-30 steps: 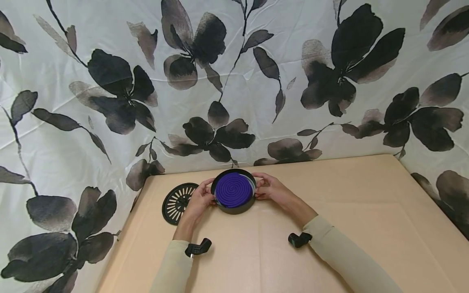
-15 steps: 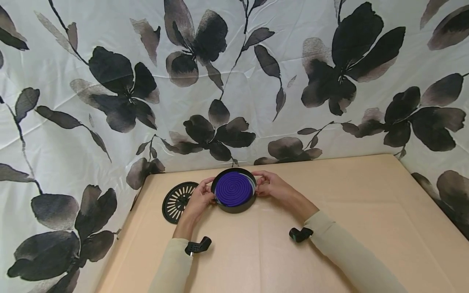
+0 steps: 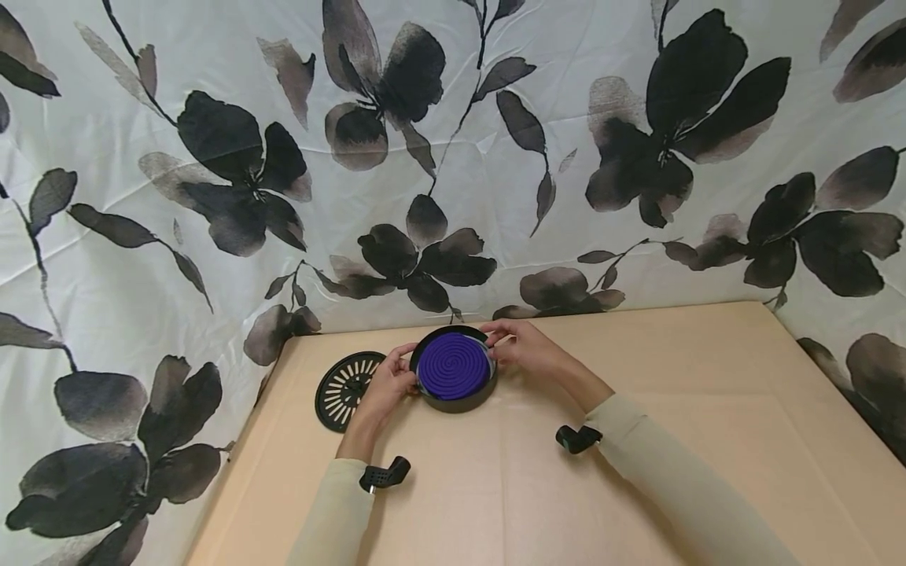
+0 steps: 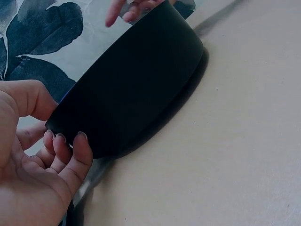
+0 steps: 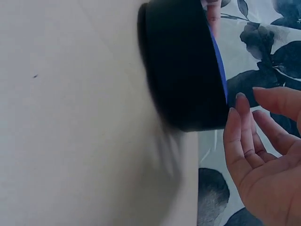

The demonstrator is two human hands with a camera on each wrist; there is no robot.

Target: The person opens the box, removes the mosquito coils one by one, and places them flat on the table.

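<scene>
- Gripping the round black container (image 3: 456, 404) by its left side with the left hand (image 3: 385, 385).
- Touching its right rim with loosely extended fingers of the right hand (image 3: 522, 346).
- Set between both hands, around a purple spiral coil (image 3: 453, 366).
- Showing a slotted black disc (image 3: 336, 395) just beside the left hand.

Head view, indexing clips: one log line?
left grip: holds black container; right grip: at its rim; purple spiral: inside; slotted disc: on table
</scene>
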